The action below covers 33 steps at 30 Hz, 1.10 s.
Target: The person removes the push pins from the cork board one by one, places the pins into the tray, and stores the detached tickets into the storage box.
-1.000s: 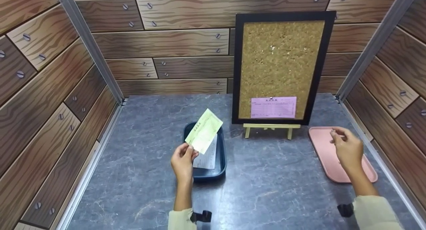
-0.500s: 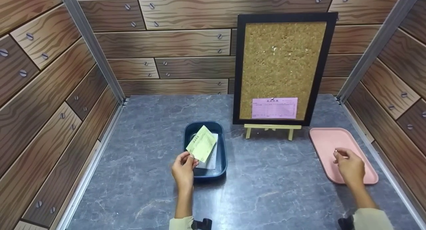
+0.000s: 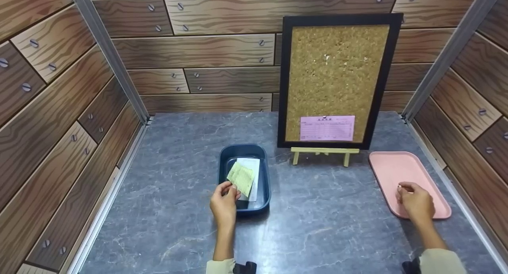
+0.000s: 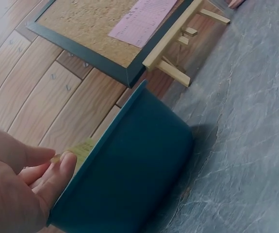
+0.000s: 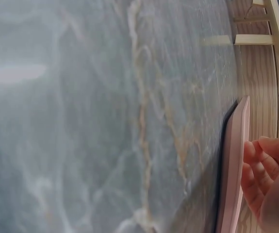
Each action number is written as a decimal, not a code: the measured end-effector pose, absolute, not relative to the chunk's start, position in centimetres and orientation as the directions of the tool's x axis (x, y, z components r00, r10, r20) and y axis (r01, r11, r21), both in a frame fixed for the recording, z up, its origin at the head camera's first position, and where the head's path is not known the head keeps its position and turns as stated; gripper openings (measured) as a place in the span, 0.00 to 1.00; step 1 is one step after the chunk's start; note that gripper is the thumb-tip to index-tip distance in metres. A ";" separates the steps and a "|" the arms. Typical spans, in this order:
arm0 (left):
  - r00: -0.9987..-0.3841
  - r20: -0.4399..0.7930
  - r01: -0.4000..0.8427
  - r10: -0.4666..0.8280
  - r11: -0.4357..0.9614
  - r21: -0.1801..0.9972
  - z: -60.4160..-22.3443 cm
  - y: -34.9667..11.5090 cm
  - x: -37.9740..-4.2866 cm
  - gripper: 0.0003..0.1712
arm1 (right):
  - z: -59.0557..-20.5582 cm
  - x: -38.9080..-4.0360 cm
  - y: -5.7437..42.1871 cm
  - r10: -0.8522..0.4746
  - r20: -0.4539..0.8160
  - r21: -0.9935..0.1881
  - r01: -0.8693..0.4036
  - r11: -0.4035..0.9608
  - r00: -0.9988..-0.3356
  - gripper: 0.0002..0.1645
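My left hand (image 3: 224,202) pinches a yellow printed slip (image 3: 242,178) by its lower left corner. The slip is inside the outline of a deep blue bin (image 3: 266,186), above a white paper sheet (image 3: 254,182) lying in it. From the left wrist, most of the slip is hidden behind the bin's wall. Over the pink tray (image 3: 391,163), my right hand (image 3: 416,202) holds its thumb and forefinger together on a small shiny pin (image 3: 399,186), too tiny to see clearly.
A black-framed corkboard (image 3: 337,75) leans on a small wooden easel (image 3: 324,150) at the back right. One pink form (image 3: 327,129) is pinned low on it. Wood-patterned walls (image 3: 222,52) close in the grey marbled table (image 3: 178,167) behind and on both sides.
The left hand has lowered the yellow slip from above the blue bin to within it, over the white sheet. The right hand has come down and nearer over the pink tray.
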<state>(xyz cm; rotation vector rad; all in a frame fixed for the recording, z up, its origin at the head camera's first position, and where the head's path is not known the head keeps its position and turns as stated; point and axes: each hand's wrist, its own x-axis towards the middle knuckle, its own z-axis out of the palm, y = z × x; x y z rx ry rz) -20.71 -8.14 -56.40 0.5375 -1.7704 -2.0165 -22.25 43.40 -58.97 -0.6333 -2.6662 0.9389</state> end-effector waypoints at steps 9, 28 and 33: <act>-0.826 0.044 0.064 -0.562 -0.017 0.998 -55.2 -8.5 -20.5 0.11 | -58.8 -22.4 43.8 0.489 0.134 -0.633 0.306 0.712 -0.862 0.17; -0.912 0.156 0.141 -0.381 0.067 0.988 -51.8 -4.2 -24.1 0.10 | -54.7 -23.3 41.3 0.470 0.224 -0.673 0.213 0.708 -0.854 0.18; -0.931 0.200 0.194 -0.306 0.050 0.980 -51.3 -2.7 -25.3 0.12 | -53.2 -23.9 40.2 0.452 0.254 -0.684 0.172 0.709 -0.855 0.18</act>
